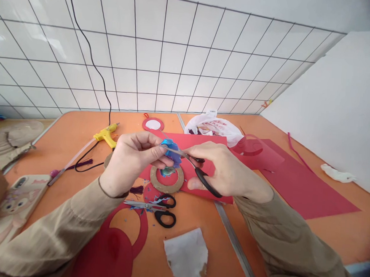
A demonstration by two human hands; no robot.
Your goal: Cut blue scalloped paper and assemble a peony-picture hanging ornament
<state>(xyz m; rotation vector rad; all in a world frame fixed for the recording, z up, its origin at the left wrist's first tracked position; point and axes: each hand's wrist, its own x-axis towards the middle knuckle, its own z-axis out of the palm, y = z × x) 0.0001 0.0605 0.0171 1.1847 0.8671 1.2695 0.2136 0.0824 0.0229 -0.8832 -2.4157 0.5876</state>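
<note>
My left hand (136, 158) pinches a small blue and purple piece (171, 154), perhaps paper or foil, above the table. Black-handled scissors (205, 180) are in my right hand (222, 168), their blades reaching left against the blue piece. How far the blades are apart I cannot tell. Under both hands lies a brown cardboard ring (179, 184), with a bluish scrap showing inside it. A second pair of black-handled scissors (155, 206) rests nearer me, its blades slightly apart, among blue snippets.
A yellow glue gun (106, 135) with a black cord lies left, beyond a phone (18, 207). Red sheets (299, 176) spread right. A white plastic bag (216, 126) sits at the back. Nearer me are red rings, a red disc (105, 255) and a white piece (187, 257).
</note>
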